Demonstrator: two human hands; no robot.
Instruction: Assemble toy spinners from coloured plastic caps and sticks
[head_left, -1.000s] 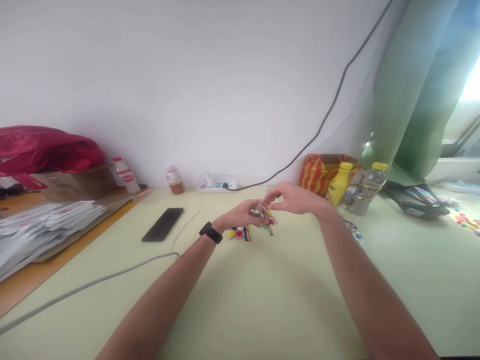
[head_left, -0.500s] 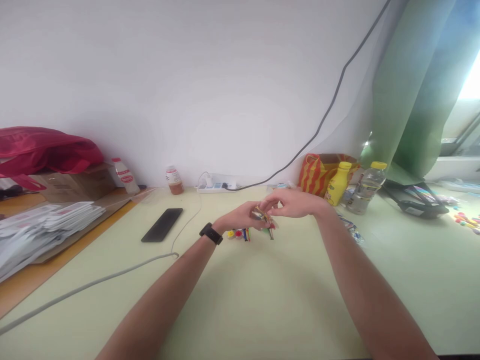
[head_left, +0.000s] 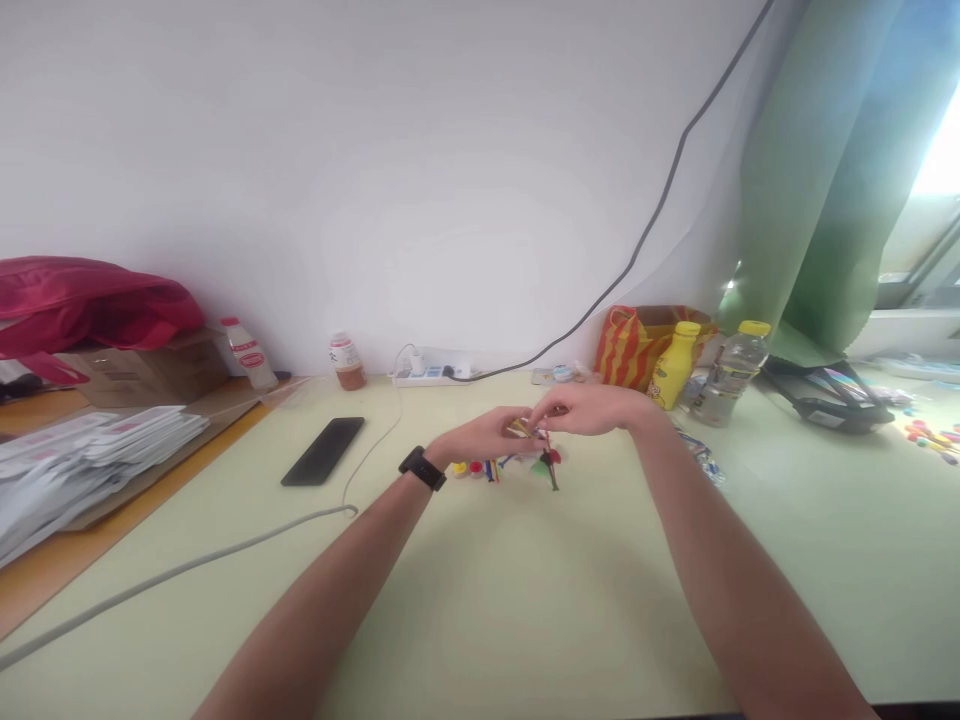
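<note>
One left hand (head_left: pixel 487 437) plus one right hand (head_left: pixel 589 409), both pinched on colourful bits (head_left: pixel 554 474) too blurry to count, one black phone (head_left: pixel 323 452) left, four bottles (head_left: pixel 673 372) far side

Thin dark stick (head_left: pixel 554 477): steeply tilted, upper end unclear from here
Flat green piece (head_left: pixel 540 467): just left
Yellow round piece (head_left: pixel 460 469), red round piece (head_left: pixel 476 468): side by side

No lettering is legible. Red-capped bottle (head_left: pixel 249 355): red label (head_left: pixel 254 361), print blurred; brown-drink bottle (head_left: pixel 347 363): dark characters (head_left: pixel 334 357), too small to read.
</note>
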